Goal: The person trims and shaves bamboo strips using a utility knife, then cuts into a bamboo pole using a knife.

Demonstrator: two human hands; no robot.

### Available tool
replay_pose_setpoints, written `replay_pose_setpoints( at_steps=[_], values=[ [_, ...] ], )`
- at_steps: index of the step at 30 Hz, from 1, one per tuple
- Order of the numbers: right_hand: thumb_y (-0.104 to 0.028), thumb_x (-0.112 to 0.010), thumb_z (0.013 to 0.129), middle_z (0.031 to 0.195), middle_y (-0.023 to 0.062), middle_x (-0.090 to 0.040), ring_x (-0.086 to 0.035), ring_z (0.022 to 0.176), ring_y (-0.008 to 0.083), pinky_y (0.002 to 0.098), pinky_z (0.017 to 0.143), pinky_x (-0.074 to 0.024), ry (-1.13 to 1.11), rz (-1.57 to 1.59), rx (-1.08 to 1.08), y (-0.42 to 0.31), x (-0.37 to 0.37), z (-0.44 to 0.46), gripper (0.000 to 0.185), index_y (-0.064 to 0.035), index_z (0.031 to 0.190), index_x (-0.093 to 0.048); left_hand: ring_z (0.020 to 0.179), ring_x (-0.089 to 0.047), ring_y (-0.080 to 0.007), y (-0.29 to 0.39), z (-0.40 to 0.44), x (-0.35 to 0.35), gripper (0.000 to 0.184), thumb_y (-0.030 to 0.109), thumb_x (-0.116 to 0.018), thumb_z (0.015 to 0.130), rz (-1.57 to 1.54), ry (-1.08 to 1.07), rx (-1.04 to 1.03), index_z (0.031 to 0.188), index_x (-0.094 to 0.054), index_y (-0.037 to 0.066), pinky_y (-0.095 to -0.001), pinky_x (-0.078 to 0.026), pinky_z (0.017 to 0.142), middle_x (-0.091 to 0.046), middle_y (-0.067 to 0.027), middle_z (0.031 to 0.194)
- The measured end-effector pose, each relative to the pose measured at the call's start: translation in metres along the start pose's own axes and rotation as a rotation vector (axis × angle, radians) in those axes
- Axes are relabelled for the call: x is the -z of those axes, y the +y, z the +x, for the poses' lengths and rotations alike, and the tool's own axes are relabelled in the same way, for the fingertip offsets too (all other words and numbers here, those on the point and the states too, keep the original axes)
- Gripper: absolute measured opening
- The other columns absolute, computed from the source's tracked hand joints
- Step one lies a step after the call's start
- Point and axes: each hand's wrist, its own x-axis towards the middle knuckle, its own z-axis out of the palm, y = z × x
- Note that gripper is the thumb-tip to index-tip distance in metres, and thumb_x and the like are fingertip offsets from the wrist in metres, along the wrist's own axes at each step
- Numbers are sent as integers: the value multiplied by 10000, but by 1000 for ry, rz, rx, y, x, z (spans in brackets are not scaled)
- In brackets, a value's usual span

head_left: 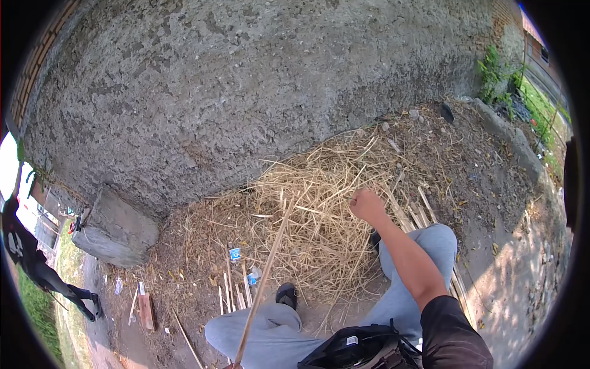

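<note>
R hand (367,206) clenched above shavings (313,227), long strip (264,277) apart.
Fingers curled tight, can't tell if anything's inside; L hand o/o view, grip unknown. Strip's to the L of R fingers, not touching, slanting past L knee (230,329) & off bottom edge. Prob. light, stiff w/ some spring, dry, edges may splinter; best held approx. mid-length, pinched on flat faces.

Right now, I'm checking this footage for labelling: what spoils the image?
Head view: fisheye distortion bows the wall and blackens the corners; sky at the left edge is blown out; sunlit patches dapple the shaded ground at lower right.
</note>
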Motion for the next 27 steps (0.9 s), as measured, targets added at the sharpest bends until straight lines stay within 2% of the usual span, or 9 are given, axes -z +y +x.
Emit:
replay_pose_setpoints(
  at_steps=[5,7,8,9,11,13,18,23,27],
  values=[
    [-193,-721,739,1050,188,-704,-696,981,327,444,802,-562,-678,-587,291,-23,-18,-48,378,-32,1078,-674,622,-408,-107,9,38,2,207,122,-662,880,-11,-128,1,785,-489,61,-318,-357,538,-426,-29,652],
    [-213,-734,752,1033,178,-709,-697,961,326,440,792,-562,-696,-598,352,-46,3,-60,374,-35,1076,-674,604,-383,-79,2,55,-5,241,163,-675,881,-433,-143,3,778,-479,68,-297,-345,520,-394,-13,628],
    [-232,-747,765,1016,169,-713,-698,941,325,436,781,-563,-727,-609,404,-57,19,-71,373,-37,1074,-674,551,-510,-199,25,63,11,189,178,-604,919,-205,-155,-67,827,-527,32,-378,-407,514,-499,-106,602],
    [-232,-747,765,1016,169,-713,-698,941,325,436,781,-563,-724,-611,413,-63,36,-81,373,-37,1074,-674,551,-510,-199,22,72,23,189,178,-604,919,-207,-146,-66,827,-527,32,-378,-407,514,-499,-106,602],
    [-267,-742,820,873,153,-715,-704,809,317,437,725,-552,-286,-147,577,-74,72,-94,321,-31,1032,-692,448,-527,-143,7,99,43,186,213,-538,1012,-488,-297,92,1067,-506,38,-319,-402,406,-514,-16,568],
    [-272,-723,850,795,146,-695,-693,740,310,433,685,-541,-286,52,549,-87,102,-102,283,-24,983,-696,483,-361,-19,49,113,63,220,291,-458,1054,-459,-124,67,1158,-485,99,-195,-296,415,-392,68,610],
    [-319,-708,876,565,110,-602,-602,503,251,392,535,-475,-100,303,384,-61,68,-75,305,-16,843,-687,483,-344,-23,90,169,71,311,300,-395,1073,-561,-92,100,1312,-448,108,-198,-306,415,-434,35,645],
    [-384,-716,822,550,141,-582,-606,504,293,429,515,-471,-38,326,329,-90,62,-93,369,-33,731,-649,475,-330,-23,108,206,14,304,300,-399,1074,-570,-109,64,1225,-510,61,-205,-279,408,-420,44,654],
    [-222,-677,797,547,190,-572,-589,530,385,479,532,-462,85,195,609,-84,33,-98,227,-45,673,-605,465,-321,-22,121,223,-17,306,310,-438,1065,-670,-200,226,1013,-564,37,-216,-261,400,-405,59,620]
  ],
)
